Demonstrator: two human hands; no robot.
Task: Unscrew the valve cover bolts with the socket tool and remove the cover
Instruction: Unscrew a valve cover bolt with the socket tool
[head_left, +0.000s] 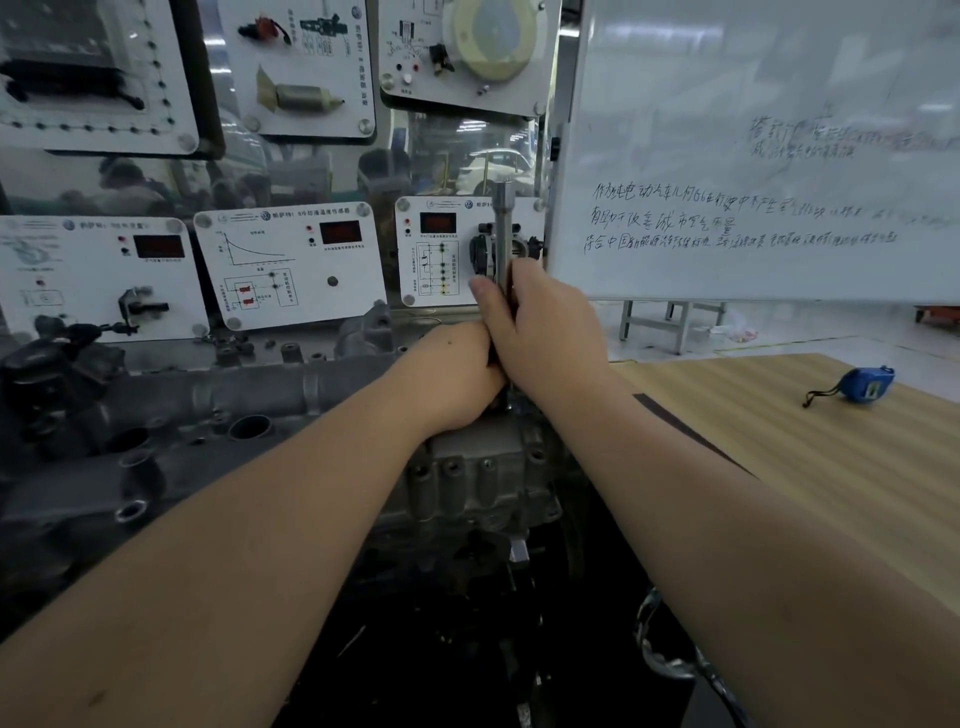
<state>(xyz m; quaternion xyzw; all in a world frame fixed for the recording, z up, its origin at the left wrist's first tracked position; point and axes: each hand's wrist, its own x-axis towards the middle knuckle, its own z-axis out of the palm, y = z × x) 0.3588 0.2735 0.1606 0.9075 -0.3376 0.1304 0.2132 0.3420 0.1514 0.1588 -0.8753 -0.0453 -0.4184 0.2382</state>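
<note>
steel socket tool (503, 228) stands upright over the engine's valve cover (171, 410), gripped by both hands: the right hand (540, 332) wraps its shaft, the left hand (457, 369) curls round it just below, touching the right. a blue tape measure (867, 384) lies well apart on the wooden table (779, 457).

Dim cool light, soft blur, wide-angle bending

Whiteboard (753, 156) with handwriting upper right; blue tape measure (866, 384) on wooden table (831, 467); sensor display panels (291, 260) behind.
</note>
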